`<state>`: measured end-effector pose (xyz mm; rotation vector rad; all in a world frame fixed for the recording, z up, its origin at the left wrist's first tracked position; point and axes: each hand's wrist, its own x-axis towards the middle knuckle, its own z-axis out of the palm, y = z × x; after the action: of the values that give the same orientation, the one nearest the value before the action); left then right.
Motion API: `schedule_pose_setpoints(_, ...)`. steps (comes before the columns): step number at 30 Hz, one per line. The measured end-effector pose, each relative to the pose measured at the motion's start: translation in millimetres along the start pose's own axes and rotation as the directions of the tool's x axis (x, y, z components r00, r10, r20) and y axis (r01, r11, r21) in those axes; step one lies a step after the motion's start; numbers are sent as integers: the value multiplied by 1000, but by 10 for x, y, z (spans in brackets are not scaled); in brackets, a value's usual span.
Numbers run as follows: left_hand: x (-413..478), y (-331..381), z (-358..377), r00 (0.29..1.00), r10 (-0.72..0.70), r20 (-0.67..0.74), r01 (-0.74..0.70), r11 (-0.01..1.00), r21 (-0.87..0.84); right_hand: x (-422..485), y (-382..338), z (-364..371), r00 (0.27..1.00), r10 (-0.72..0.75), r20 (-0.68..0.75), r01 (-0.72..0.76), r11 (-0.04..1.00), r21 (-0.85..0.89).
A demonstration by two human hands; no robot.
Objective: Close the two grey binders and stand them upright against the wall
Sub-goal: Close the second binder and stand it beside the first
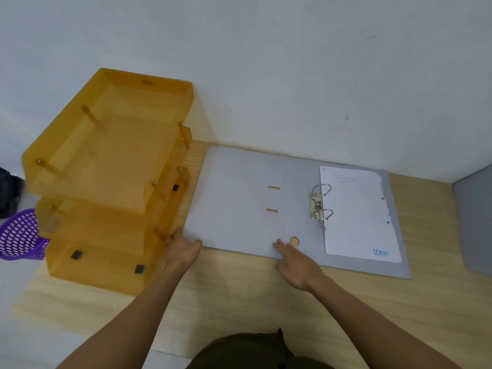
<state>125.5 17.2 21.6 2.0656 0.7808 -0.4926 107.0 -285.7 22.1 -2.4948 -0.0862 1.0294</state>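
Observation:
A grey binder (239, 198) lies open and flat on the wooden table, its far edge close to the wall. Its metal ring mechanism (319, 205) stands in the middle, with a white sheet (356, 211) on the right half. My left hand (183, 247) is at the near left corner of the left cover, fingers curled on its edge. My right hand (295, 262) rests flat on the spine area near the round finger hole, fingers apart. A second grey binder (475, 222) shows partly at the right edge; whether it is open I cannot tell.
An orange three-tier letter tray (106, 182) stands directly left of the binder, touching my left hand. A purple mesh basket (18, 235) sits on the floor further left. The white wall (292, 75) runs along the table's far edge (426, 182).

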Motion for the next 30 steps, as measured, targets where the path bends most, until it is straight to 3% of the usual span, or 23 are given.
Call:
schedule_pose_setpoints(4, -135, -137, 81, 997, -60, 54, 60, 998, -12, 6, -28, -63, 986, 107, -129, -103, 994, 39)
schedule_pose_setpoints(8, -231, -201, 130, 987, -79, 139, 101, 981, -163, 52, -144, -19, 992, 28, -120, -5, 982, 186)
schedule_pose_setpoints(14, -398, 19, 14, 939, 97, 330, 85, 864, -496, -38, -269, 29, 989, 11, -145, 39, 940, 338)
schedule_pose_setpoints(21, -621, 633, -74, 889, 261, 375, 16, 802, -596, -189, -642, -243, 978, -80, -194, 165, 864, 476)
schedule_pose_setpoints(23, -659, 847, -71, 898, 291, 330, -62, 826, -561, -244, -720, -366, 972, -92, -215, 191, 842, 504)
schedule_pose_setpoints(26, -753, 1117, -2, 902, 387, 189, -312, 890, -334, -346, -787, -552, 964, -99, -246, 225, 799, 558)
schedule_pose_setpoints(30, -978, 1330, 44, 848, 516, 123, -513, 856, -59, -490, -812, -834, 946, -93, -312, 279, 724, 631)
